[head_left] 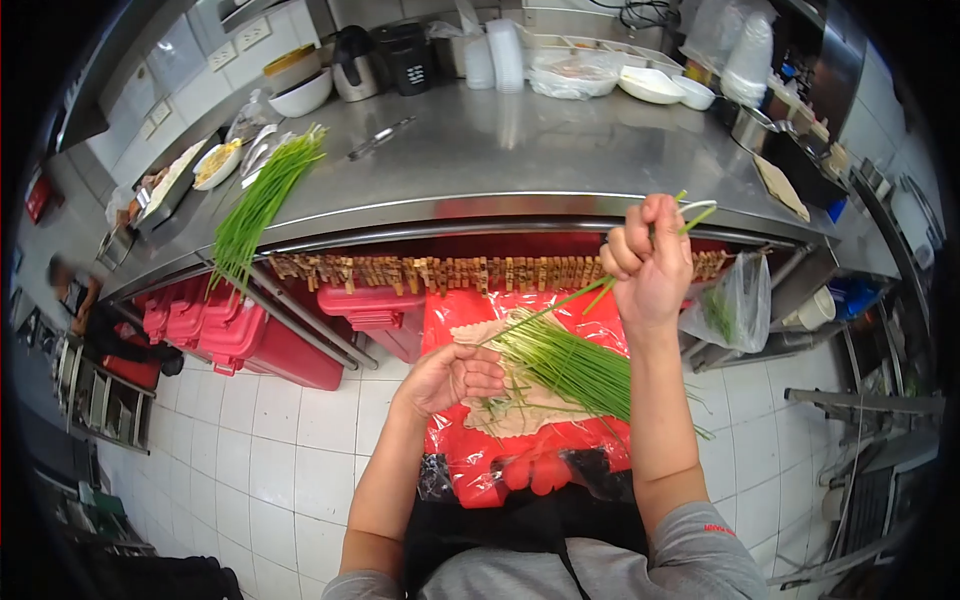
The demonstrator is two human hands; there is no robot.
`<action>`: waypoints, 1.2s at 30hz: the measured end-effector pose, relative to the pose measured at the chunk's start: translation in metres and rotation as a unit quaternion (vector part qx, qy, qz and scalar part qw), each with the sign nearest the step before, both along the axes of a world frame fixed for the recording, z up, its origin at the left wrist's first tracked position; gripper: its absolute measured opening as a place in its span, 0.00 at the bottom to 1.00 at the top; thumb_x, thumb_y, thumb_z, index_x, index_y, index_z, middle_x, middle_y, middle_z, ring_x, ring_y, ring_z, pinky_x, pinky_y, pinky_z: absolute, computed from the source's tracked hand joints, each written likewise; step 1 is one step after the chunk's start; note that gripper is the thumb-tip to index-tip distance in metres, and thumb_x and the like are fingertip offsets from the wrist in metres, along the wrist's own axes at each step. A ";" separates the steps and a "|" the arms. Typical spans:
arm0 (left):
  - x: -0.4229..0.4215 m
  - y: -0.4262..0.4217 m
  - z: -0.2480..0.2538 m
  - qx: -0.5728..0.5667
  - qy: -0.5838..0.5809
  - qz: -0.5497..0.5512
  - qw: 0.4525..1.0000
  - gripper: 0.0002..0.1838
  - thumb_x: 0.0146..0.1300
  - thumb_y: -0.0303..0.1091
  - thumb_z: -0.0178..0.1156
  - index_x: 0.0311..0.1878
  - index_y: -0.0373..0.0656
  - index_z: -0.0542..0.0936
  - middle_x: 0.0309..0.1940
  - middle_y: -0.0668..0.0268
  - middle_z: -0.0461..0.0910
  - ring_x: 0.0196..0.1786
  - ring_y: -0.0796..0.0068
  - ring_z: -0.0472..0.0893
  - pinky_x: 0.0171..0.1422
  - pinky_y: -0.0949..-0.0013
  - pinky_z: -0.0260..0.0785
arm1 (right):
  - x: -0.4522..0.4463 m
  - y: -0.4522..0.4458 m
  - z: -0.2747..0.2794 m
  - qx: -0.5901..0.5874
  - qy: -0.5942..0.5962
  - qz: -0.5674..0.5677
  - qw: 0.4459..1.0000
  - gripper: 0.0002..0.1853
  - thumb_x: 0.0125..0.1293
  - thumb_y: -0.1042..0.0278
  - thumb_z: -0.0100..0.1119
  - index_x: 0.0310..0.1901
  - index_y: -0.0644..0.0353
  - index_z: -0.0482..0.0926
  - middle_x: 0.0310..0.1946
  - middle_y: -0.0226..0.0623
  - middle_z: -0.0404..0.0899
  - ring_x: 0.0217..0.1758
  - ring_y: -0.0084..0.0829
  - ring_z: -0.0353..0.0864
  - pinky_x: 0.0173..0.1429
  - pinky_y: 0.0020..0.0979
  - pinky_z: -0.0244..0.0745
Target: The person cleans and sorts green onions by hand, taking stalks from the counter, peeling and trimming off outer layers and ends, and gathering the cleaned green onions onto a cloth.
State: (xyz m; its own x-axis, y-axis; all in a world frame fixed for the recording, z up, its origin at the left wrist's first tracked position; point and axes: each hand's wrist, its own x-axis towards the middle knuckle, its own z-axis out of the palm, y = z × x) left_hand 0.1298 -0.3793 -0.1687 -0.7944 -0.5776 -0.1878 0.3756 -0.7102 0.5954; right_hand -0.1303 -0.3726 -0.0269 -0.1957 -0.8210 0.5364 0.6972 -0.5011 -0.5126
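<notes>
My right hand (648, 255) is raised near the counter edge, its fingers closed around a few green chive stalks whose ends poke out above and below the fist. Lower on the left, my left hand (455, 378) has its fingers curled, pinching the end of a stalk that runs up toward the right hand. Between and below them, a bundle of chives (575, 365) lies with pale ends to the left, on brown paper (495, 423) scattered with trimmings. Under it is a shiny red plastic sheet (465, 465) over my lap.
A steel counter (430, 165) spans the front, with another chive bunch (265, 200) overhanging its left edge and a pen-like item (380, 138). Wooden clips (480, 272) line up below the edge. Red bins (265, 340) stand underneath; a plastic bag (735, 305) hangs right. A person (80, 300) sits far left.
</notes>
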 end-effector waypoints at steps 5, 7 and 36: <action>-0.007 -0.003 -0.008 0.024 0.015 0.003 1.000 0.22 0.68 0.38 0.39 0.51 0.29 0.73 0.43 0.48 0.80 0.46 0.54 0.82 0.60 0.50 0.69 | 0.002 0.005 -0.001 -0.017 0.031 0.008 0.999 0.15 0.75 0.55 0.36 0.34 0.54 0.66 0.15 0.21 0.48 0.13 0.15 0.42 0.17 0.21 0.41; -0.008 -0.004 -0.010 0.029 0.024 0.002 0.999 0.22 0.68 0.37 0.39 0.51 0.29 0.73 0.43 0.47 0.80 0.48 0.54 0.81 0.60 0.50 0.69 | 0.001 0.006 -0.001 -0.017 0.034 0.011 0.999 0.15 0.75 0.55 0.35 0.34 0.54 0.66 0.15 0.21 0.48 0.13 0.14 0.42 0.17 0.21 0.41; -0.089 0.024 -0.040 -0.599 -0.628 -0.008 0.497 0.09 0.56 0.42 0.59 0.29 0.49 0.83 0.29 0.62 0.80 0.38 0.63 0.79 0.52 0.54 0.55 | -0.001 0.007 -0.076 0.006 0.785 0.007 0.620 0.12 0.58 0.69 0.59 0.42 0.63 0.80 0.32 0.51 0.80 0.35 0.47 0.80 0.42 0.39 0.74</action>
State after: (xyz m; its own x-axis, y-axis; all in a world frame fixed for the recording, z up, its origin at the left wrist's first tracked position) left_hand 0.0409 -0.3558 -0.2087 -0.4915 -0.8680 -0.0709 -0.8264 0.4392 0.3523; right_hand -0.1311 -0.3653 -0.1029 0.5655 -0.8232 0.0513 -0.6608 -0.4894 -0.5690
